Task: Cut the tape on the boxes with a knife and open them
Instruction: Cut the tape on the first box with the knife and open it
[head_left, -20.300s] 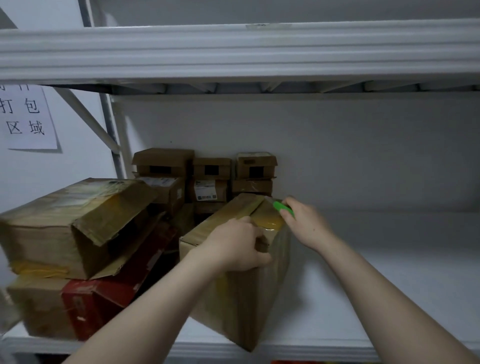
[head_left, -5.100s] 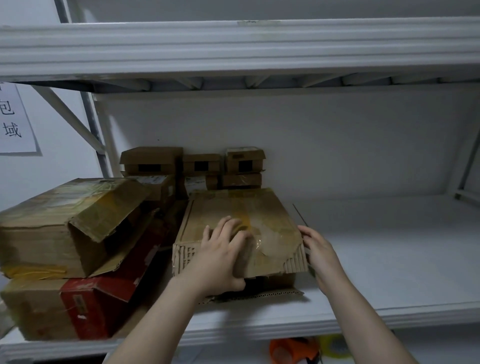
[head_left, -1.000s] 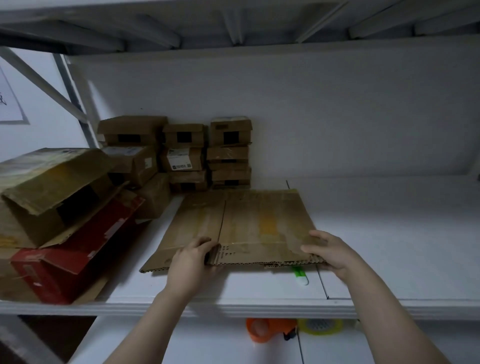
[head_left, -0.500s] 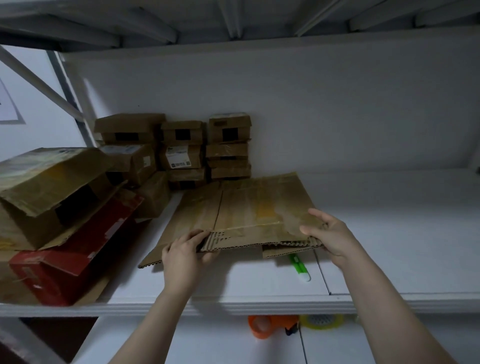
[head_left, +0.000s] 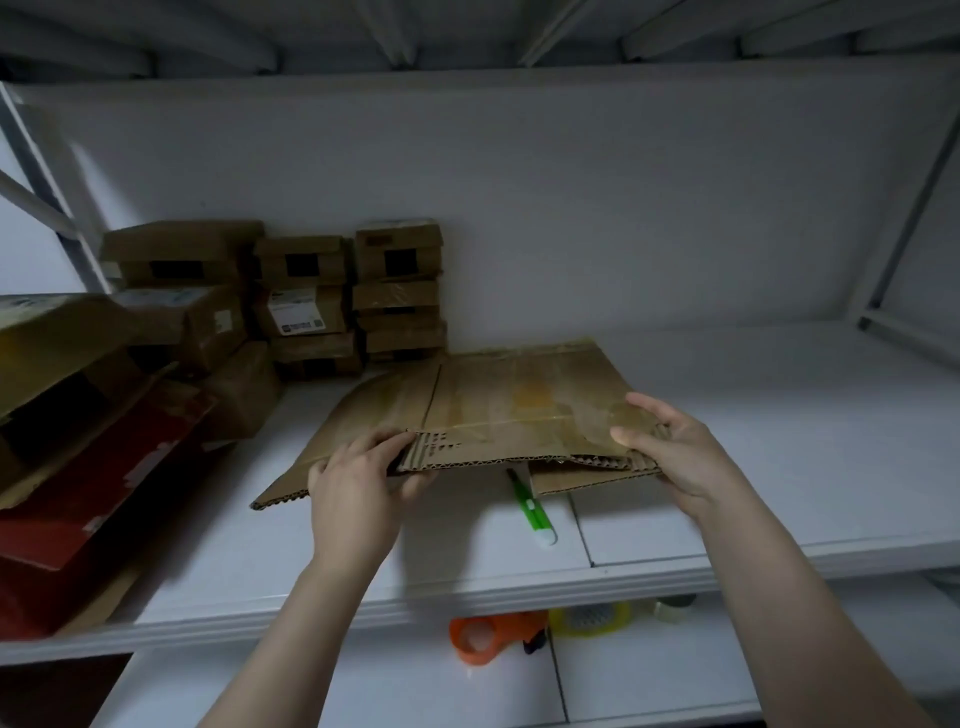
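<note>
The shelf (head_left: 779, 467) has open room on its right half, while its left is crowded with boxes. The flat box (head_left: 519, 405), apparently already cut open, is tilted up at its near edge, inside the shelf lip. Small boxes (head_left: 311, 306) are stacked behind it. The left hand (head_left: 358, 483) pinches its near-left corner, and the right hand (head_left: 670, 447) pinches the near-right one. The knife (head_left: 532, 512) lies under that edge. The next move is probably to set the cardboard aside to the right, then take up the knife for another box.

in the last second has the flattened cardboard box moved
Yes. The flattened cardboard box has tilted up at its near edge, off the shelf, uncovering more of the green knife lying there.
</note>
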